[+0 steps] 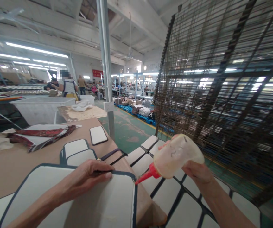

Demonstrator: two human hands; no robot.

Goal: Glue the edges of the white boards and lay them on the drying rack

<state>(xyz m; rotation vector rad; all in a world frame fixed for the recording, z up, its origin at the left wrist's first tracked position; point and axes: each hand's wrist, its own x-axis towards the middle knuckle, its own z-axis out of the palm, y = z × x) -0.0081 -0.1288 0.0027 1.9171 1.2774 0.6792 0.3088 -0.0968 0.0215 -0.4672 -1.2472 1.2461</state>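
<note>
A large pale panel with dark edging [98, 202] lies on the brown work table in front of me. My left hand [89, 177] grips its far edge, thumb on the pale face and the other fingers partly hidden behind the dark border. In my right hand [194, 169] is a translucent squeeze bottle [178, 155], tilted down to the left. Its red nozzle [148, 174] points at the panel's upper right corner, its tip at the dark border. Whitish residue shows along that right edge. A dark strip [112, 155] lies just beyond my left hand.
Smaller edged panels [76, 147] lie farther back on the table [43, 158], with folded fabric [41, 134] at left. Rows of pale panels [186, 205] sit lower right. A metal pole [106, 63] and a tall wire rack [222, 72] stand beyond. Co-workers [67, 85] are in the background.
</note>
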